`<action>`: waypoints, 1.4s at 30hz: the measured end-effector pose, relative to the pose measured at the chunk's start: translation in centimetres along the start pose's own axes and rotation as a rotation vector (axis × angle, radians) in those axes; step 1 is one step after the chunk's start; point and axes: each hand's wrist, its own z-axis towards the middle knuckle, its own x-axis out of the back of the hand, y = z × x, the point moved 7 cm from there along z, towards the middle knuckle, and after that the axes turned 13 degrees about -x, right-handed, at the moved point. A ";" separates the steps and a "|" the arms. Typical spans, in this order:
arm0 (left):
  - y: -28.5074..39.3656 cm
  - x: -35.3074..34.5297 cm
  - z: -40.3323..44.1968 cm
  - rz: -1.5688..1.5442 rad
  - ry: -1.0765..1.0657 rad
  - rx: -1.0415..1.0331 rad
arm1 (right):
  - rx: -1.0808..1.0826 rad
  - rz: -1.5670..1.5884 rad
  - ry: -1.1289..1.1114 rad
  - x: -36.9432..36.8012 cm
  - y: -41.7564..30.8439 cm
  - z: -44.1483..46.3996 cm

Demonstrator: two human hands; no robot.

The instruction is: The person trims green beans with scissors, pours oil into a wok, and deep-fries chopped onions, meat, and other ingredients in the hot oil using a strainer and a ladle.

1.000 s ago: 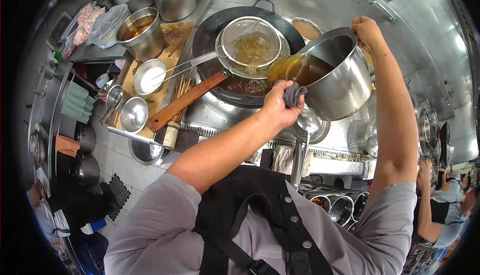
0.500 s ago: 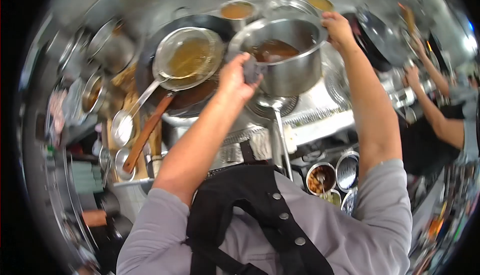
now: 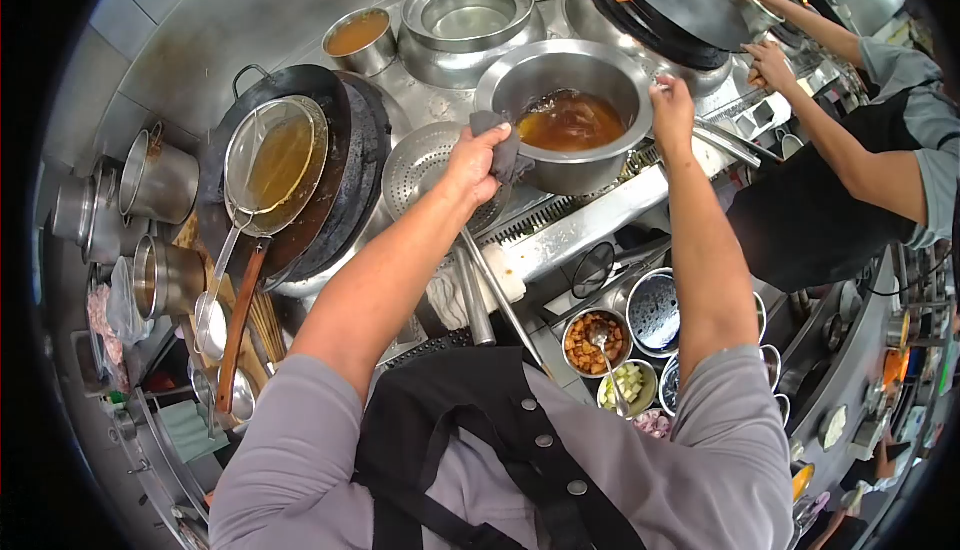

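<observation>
A large steel pot [image 3: 600,172] with brown liquid inside is upright between my two hands. My left hand [image 3: 478,165] is closed on a dark cloth [image 3: 500,148] at the pot's left rim. At the right rim, my right hand [image 3: 672,108] grips the pot. To the left, a mesh strainer [image 3: 283,165] with yellowish liquid showing through it rests over a black wok [image 3: 318,120]. Beside my left hand lies a perforated ladle [image 3: 415,165] on the stove.
Another person [image 3: 860,165] at the right handles a smoking wok [image 3: 680,0]. Behind the pot are a steel basin [image 3: 468,55] and a container of orange liquid [image 3: 375,55]. Food bowls [image 3: 597,342] stand below the stove edge. A wooden handle [image 3: 240,325] points toward me.
The pot has moved right, away from the wok, and is now upright instead of tilted and pouring. Both hands moved with it. The view has turned right, showing more of the other person.
</observation>
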 end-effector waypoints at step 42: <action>29.5 41.6 -44.7 1.589 0.092 -0.465 | -0.417 -0.747 -0.641 10.8 31.3 -63.9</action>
